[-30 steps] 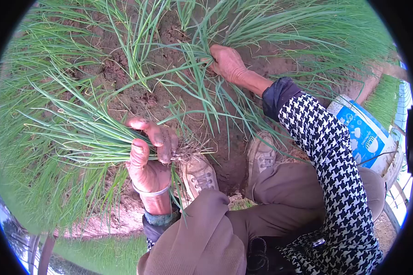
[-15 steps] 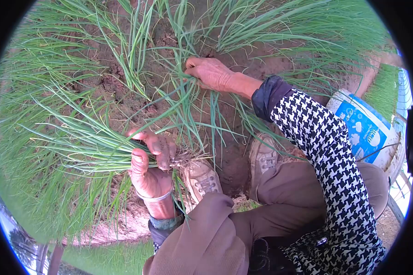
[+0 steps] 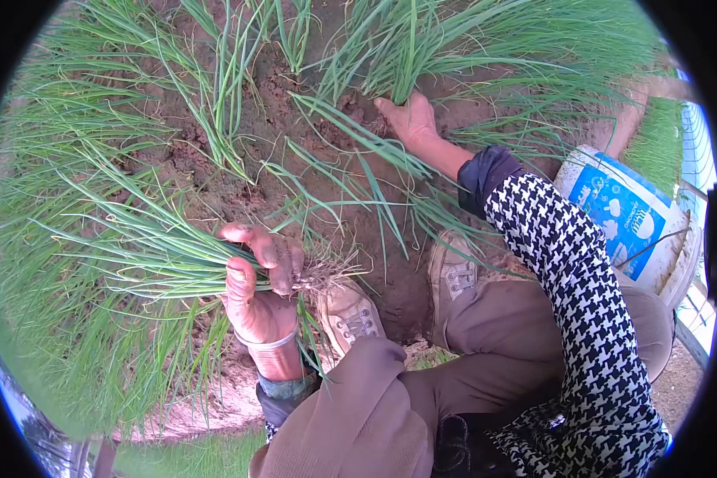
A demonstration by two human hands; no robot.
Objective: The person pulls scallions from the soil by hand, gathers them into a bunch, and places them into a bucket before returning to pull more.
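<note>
- Where the brown, crumbly soil bed (image 3: 239, 179) spreads under thin green onion-like shoots, several rooted clumps stand (too tangled to count).
- One white plastic bucket with a blue printed label (image 3: 623, 215) sits at the right edge; its white lettering is too small to read.
- Two beige lace-up shoes (image 3: 350, 315) rest on the soil, near each other; the marks on their tongues are illegible.
- One pulled bundle of long green shoots with pale hairy roots (image 3: 163, 255) lies across the left hand (image 3: 256, 283), whose fingers are curled tight around it just beside the roots.
- One right hand (image 3: 410, 121) reaches to the base of a rooted clump (image 3: 390, 56), fingers pressed together against the soil there.
</note>
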